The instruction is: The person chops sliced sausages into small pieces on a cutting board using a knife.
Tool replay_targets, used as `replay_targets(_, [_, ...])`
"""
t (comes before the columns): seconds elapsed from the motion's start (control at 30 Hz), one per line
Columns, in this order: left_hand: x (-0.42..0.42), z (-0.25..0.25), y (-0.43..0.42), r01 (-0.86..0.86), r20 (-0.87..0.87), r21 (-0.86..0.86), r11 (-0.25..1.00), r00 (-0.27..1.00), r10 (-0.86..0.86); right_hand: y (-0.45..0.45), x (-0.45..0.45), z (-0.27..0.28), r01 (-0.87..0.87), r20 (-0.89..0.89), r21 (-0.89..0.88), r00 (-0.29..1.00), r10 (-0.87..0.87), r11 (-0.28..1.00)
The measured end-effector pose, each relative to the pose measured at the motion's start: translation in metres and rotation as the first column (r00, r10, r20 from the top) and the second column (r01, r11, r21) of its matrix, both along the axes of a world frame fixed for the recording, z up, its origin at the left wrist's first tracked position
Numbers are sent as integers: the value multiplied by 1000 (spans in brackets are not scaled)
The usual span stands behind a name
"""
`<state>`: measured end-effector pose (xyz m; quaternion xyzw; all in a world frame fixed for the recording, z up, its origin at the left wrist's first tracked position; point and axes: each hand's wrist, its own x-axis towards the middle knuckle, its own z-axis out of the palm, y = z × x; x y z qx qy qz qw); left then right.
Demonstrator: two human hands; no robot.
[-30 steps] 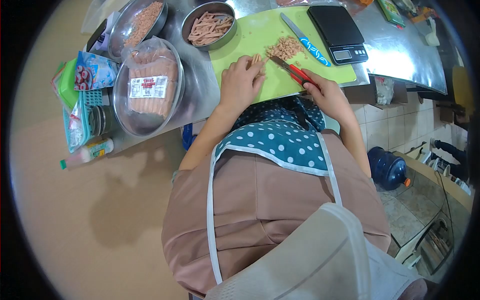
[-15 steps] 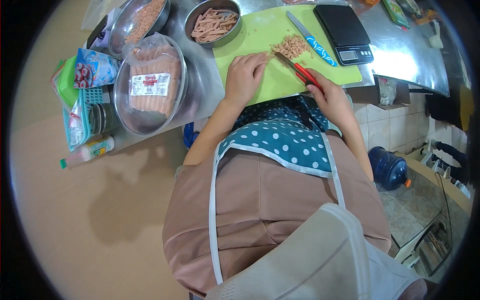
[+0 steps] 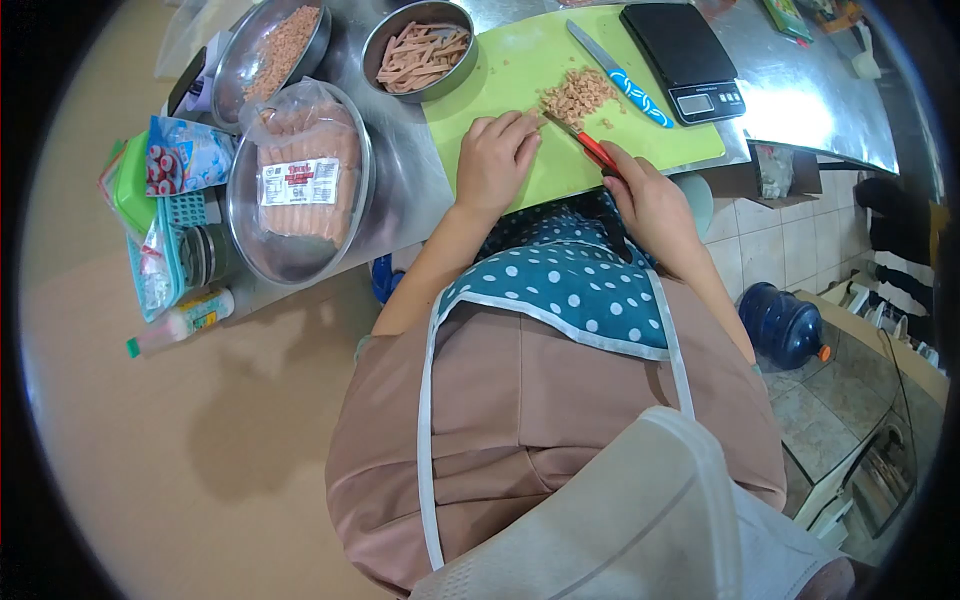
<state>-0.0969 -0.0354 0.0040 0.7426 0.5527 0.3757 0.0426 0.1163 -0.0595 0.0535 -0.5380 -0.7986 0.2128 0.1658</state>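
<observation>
My right hand (image 3: 645, 200) is wrapped round the handle of a red knife (image 3: 598, 152), whose blade tip points up-left over the green cutting board (image 3: 500, 70). Just left of the tip, my left hand (image 3: 495, 160) rests on the board with fingers bent together; what lies under its fingertips is too small to name. Chopped sausage bits (image 3: 578, 97) form a pile beyond the blade. A blue-handled knife (image 3: 640, 98) lies to the right of the pile. Sausage strips (image 3: 425, 58) fill part of a round metal bowl (image 3: 456, 84) at the board's upper left.
A black scale (image 3: 685, 60) stands at the board's right edge. On the left are a bowl with packaged sausages (image 3: 305, 210), a bowl of chopped meat (image 3: 285, 50), a blue basket (image 3: 185, 212) and a bottle (image 3: 190, 315). A blue water jug (image 3: 780, 325) is at the lower right.
The pale strips seen by my left fingertips one second ago no longer show clearly. My left fingers are now bent more than half a second ago, and the red knife has shifted slightly left.
</observation>
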Motion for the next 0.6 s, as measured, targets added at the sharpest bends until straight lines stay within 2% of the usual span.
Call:
replay_targets(0.1, [0,-1,2,38,10,-29,999,999,-37,-4,-6,0,-7,-16,2,1000,7,1000])
replay_targets(0.2, [4,-5,2,-7,3,-13,1000,1000,7,-7,-13,1,9,-23,34,1000,-9,999])
replay_targets(0.37, [7,-8,4,-48,19,52,998,999,47,-11,-20,-4,-35,84,83,996,28,996])
replay_targets(0.6, [10,-6,4,-45,-12,32,998,999,45,-10,-26,-9,-53,159,110,987,35,993])
